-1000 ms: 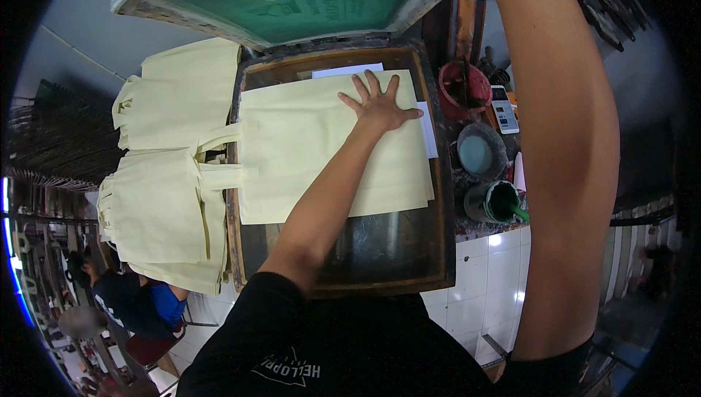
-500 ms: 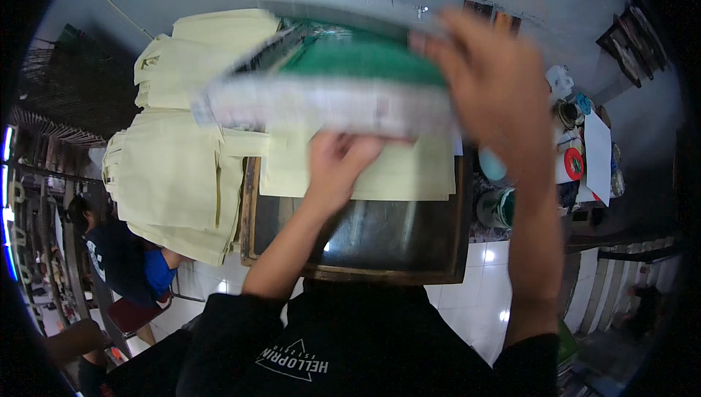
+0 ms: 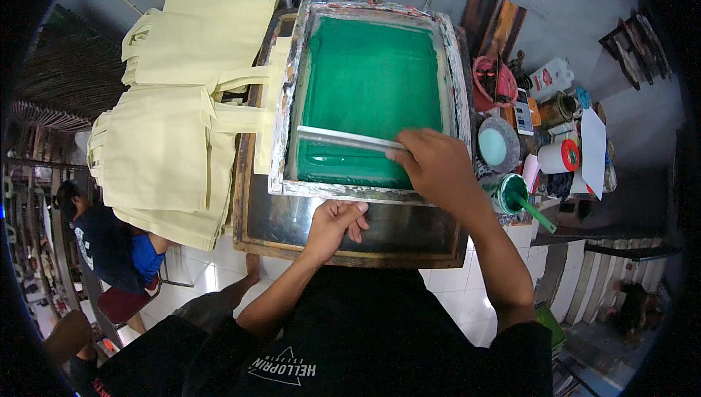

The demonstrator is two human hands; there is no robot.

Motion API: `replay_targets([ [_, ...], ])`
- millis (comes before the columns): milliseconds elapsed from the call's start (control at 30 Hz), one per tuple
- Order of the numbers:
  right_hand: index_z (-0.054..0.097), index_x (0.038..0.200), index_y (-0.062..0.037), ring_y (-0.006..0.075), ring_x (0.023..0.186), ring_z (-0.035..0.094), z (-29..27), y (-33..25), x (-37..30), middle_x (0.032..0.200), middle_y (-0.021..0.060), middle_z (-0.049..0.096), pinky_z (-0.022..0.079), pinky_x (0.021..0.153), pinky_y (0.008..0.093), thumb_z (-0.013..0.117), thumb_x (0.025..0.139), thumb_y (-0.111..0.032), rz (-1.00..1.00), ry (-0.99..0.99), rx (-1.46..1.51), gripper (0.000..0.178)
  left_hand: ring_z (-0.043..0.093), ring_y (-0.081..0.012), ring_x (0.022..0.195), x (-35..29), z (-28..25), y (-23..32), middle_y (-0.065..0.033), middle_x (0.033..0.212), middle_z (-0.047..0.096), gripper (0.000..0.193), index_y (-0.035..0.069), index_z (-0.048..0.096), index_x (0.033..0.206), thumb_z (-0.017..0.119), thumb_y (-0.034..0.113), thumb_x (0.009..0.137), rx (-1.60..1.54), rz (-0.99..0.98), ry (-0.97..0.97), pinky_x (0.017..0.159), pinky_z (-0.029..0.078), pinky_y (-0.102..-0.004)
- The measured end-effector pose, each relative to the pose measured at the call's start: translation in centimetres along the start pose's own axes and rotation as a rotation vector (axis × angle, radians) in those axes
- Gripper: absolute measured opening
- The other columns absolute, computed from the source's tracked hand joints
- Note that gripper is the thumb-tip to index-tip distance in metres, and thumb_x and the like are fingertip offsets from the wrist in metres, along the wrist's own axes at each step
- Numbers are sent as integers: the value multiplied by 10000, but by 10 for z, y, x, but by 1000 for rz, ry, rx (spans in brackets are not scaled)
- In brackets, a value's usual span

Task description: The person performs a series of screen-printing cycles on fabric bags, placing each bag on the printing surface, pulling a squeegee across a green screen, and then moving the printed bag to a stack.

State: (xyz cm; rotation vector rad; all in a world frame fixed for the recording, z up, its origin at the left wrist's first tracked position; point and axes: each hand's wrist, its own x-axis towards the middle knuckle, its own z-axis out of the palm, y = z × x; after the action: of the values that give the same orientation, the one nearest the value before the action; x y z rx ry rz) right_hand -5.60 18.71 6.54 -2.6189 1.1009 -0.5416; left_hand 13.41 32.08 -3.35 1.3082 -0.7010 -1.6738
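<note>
A screen printing frame [image 3: 280,134] with a pale, paint-stained rim lies down on the dark glass-topped board [image 3: 285,229]. Green ink [image 3: 376,68] covers most of its mesh. My right hand [image 3: 438,167] is closed on one end of a squeegee [image 3: 350,139], which lies across the lower part of the inked mesh. Just below the frame's near edge is my left hand [image 3: 332,229], thumb and loosely curled fingers apart, with nothing in it. Under the frame's left side a cream cloth bag [image 3: 270,127] sticks out, its handles reaching left.
Stacks of cream bags [image 3: 164,149] stand at the left. On the right are an ink tub [image 3: 506,194] with a green-smeared stirrer [image 3: 537,216], a grey bowl [image 3: 499,145], a pink bucket [image 3: 482,76] and a white jug [image 3: 551,78]. A person [image 3: 109,240] sits at far left.
The raised, tilted screen frame has come down flat over the cream bag. My right hand has moved down and nearer with the squeegee. My left hand has come away from the frame's near edge.
</note>
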Motion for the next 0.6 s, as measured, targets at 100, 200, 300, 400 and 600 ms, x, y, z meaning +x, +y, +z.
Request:
replay_targets([
  [100,599,909,-60,315,791,653,-3,-14,-13,800,116,630,537,660,430,673,898,-186,-3,-143,-8,147,596,-145,511,-2,-1,-3,-109,687,677,308,-24,674,818,665,222,1003,-6,-2,4,538,487,-285],
  [200,595,897,-64,308,795,661,24,-22,-29,810,107,643,546,654,425,664,899,-172,-69,-57,-38,128,590,-145,504,-1,2,-1,-106,671,667,303,-24,667,808,674,213,996,-24,0,6,518,483,-286],
  [300,598,902,-73,305,809,671,38,-15,-24,836,103,660,552,653,428,654,904,-172,-98,-3,-119,114,583,-147,492,-1,5,-3,-101,646,657,322,-18,660,764,681,209,990,-39,-6,39,489,472,-282],
  [400,608,931,-80,318,840,683,51,22,12,900,114,684,554,659,439,648,925,-212,-102,4,-185,138,571,-104,488,-3,0,-4,-78,666,662,270,-48,693,927,689,213,994,-3,-33,31,451,456,-245],
  [600,657,1097,-98,407,884,683,45,110,137,944,175,706,530,762,543,636,968,-366,72,-65,-246,298,617,-136,519,0,-7,2,-106,704,682,237,-46,685,977,650,187,1004,-40,-87,-60,501,494,-266],
])
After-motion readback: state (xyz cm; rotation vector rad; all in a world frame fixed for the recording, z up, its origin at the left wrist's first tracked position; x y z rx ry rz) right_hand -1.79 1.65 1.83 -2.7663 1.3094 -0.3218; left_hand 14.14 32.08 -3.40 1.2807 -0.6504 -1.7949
